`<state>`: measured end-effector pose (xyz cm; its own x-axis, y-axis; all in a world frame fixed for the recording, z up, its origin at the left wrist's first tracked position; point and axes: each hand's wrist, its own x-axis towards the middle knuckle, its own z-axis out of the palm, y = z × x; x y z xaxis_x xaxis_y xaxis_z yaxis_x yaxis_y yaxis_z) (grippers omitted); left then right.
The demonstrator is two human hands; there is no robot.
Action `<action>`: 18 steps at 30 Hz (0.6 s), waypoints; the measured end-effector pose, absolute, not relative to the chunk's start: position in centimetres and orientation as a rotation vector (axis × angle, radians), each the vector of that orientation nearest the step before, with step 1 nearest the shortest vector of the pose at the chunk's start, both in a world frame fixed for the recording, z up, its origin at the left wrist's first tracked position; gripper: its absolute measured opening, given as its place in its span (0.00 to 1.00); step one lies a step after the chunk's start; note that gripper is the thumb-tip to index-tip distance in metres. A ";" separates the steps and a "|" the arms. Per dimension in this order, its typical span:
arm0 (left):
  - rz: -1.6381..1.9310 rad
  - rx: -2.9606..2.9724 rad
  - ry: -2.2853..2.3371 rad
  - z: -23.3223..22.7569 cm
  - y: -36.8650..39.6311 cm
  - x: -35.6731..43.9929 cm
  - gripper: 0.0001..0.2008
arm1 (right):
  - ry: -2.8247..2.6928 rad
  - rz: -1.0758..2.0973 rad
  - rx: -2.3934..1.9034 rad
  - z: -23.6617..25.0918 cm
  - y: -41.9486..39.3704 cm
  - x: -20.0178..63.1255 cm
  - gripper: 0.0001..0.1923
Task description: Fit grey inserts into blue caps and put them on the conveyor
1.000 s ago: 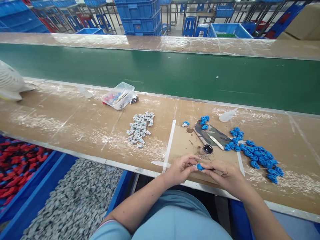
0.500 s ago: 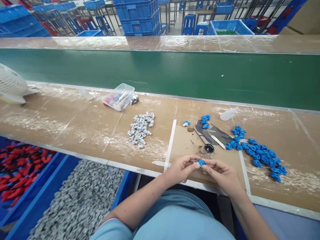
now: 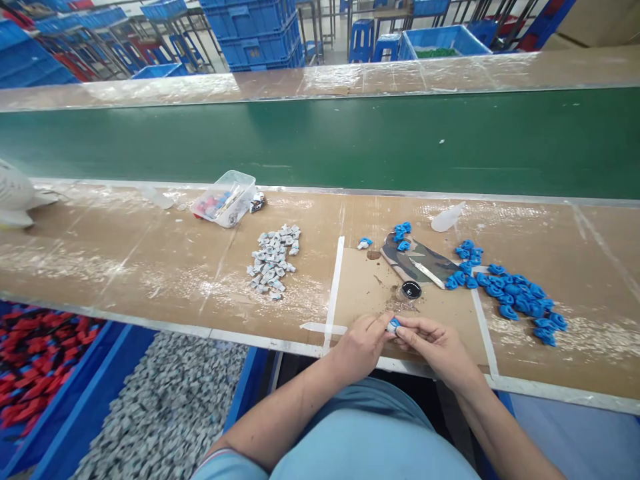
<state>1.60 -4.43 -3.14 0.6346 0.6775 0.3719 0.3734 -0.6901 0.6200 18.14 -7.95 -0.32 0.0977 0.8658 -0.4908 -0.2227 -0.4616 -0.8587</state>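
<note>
Over the near edge of the cardboard work mat [image 3: 357, 293], my left hand [image 3: 361, 345] and my right hand [image 3: 434, 343] meet at a small blue-and-grey moulded piece [image 3: 393, 325]. Both hands pinch it with thumb and fingertips, which partly cover it. Just beyond them stands a small round pot of black liquid [image 3: 411, 290]. A slim white pen-like tool [image 3: 427, 273] lies on a camouflage-patterned pad [image 3: 439, 262]. Several blue pieces [image 3: 520, 297] are heaped to the right, a few more resting at the pad's far end. Another blue-and-grey piece [image 3: 365, 243] lies left of the pad.
Loose grey pieces [image 3: 274, 259] lie left on the bench, near a clear plastic box [image 3: 227, 200] of small items. Below the bench edge are bins of grey pieces [image 3: 165, 407] and red pieces [image 3: 40, 360]. A green conveyor belt [image 3: 320, 143] runs behind.
The view has tilted and shifted slightly. Between my fingers the held piece has turned, and more of its grey side shows. Both hands still pinch it; the bench items stay put.
</note>
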 end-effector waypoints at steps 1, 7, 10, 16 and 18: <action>0.829 2.368 0.826 -3.1 -4.5 1.6 0.17 | -0.695 1.517 -1.473 -0.5 -8.0 18.2 0.22; 0.864 2.388 0.820 -2.9 -4.6 1.4 0.16 | -0.902 1.415 -1.478 -1.8 -8.6 18.2 0.20; 0.873 2.374 0.784 -2.8 -4.5 1.4 0.16 | -1.013 1.334 -1.487 -1.9 -8.9 18.2 0.20; 0.762 2.338 0.893 -2.4 -1.5 0.2 0.16 | -1.206 0.667 -1.839 -1.6 -10.2 23.4 0.17; 0.741 2.341 0.999 -2.5 0.9 0.0 0.14 | -1.147 0.338 -1.977 -1.7 -11.0 26.8 0.18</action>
